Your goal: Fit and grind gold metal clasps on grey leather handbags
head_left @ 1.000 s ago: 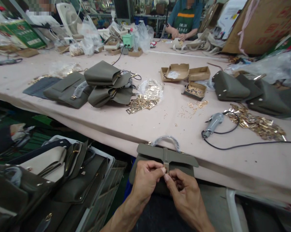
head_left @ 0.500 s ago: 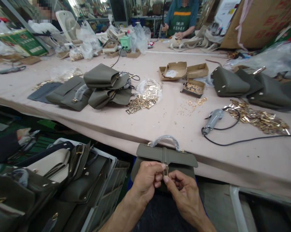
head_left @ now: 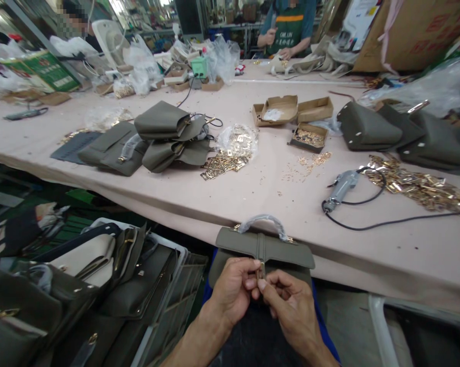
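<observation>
An olive-green handbag (head_left: 276, 248) rests against the table's front edge, its top handle (head_left: 262, 219) wrapped in clear plastic. At the lower end of the strap on its flap is a small gold metal clasp (head_left: 261, 271). My left hand (head_left: 232, 288) pinches this clasp from the left, thumb on top. From the right, my right hand (head_left: 291, 303) holds its lower part between thumb and curled fingers. The fingertips of both hands nearly meet and cover much of the clasp, so its exact fit on the strap is hidden.
A grey electric screwdriver (head_left: 340, 189) with a black cord lies on the table (head_left: 222, 214) near gold hardware (head_left: 417, 186). Small screws fill a cardboard box (head_left: 310, 137). More olive bags (head_left: 163, 125) are stacked left; a crate (head_left: 176, 270) holds others. Across the table, a person in an apron works.
My hands stay at the clasp, which now appears turned more edge-on between my fingers. The view has shifted slightly. The person across the table has raised one hand holding a tool.
</observation>
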Demonstrator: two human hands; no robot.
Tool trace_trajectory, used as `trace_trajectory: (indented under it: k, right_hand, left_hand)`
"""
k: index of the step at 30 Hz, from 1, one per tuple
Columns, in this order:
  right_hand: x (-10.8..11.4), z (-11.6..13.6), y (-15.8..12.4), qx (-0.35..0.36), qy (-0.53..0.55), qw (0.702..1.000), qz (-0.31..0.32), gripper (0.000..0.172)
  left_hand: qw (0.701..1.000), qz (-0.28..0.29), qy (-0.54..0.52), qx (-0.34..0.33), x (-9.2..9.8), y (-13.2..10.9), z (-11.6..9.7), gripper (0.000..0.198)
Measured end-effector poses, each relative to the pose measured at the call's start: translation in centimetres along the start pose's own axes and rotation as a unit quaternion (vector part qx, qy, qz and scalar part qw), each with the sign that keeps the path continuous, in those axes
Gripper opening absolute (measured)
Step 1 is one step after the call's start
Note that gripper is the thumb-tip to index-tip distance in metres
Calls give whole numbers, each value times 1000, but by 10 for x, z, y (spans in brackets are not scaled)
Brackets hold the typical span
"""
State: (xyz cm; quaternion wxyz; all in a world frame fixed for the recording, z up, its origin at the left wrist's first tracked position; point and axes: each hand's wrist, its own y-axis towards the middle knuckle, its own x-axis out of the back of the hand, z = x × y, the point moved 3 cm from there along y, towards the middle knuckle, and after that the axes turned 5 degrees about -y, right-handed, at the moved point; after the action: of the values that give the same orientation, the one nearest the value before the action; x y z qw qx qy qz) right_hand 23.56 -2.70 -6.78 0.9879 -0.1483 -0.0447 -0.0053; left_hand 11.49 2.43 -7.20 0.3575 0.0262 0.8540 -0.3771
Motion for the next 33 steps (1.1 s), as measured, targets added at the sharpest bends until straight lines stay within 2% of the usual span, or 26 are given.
trace_trajectory:
  k: [5, 10, 12, 16, 19, 25, 27, 33]
  right_hand:
    - [1, -3, -1, -1, 2, 1000, -2, 42]
    - [2, -3, 1, -7, 5, 1000, 16, 43]
    - [2, -4, 2, -20, 24, 999, 32, 44]
    - [3, -9, 3, -44, 69, 995, 50, 46]
    - [3, -13, 5, -58, 91, 993, 50, 45]
    - [0, -21, 9, -63, 203, 977, 15, 51]
    - [0, -22, 7, -66, 181, 981, 6, 48]
    - [-2, -15, -1, -36, -13, 999, 23, 49]
  left_hand:
    - [1000, 1, -18, -3, 2, -3, 0, 36]
    - [993, 10, 83, -81, -1, -8, -1, 42]
    - [989, 6, 114, -91, 0, -9, -2, 43]
    - [989, -12, 130, -72, 3, -8, -6, 43]
    - [990, 0, 134, -45, 3, -7, -9, 43]
    - [991, 12, 136, -8, 2, -7, -11, 40]
    - [991, 7, 135, -10, 2, -7, -11, 39]
    - [991, -1, 135, -10, 2, -8, -11, 38]
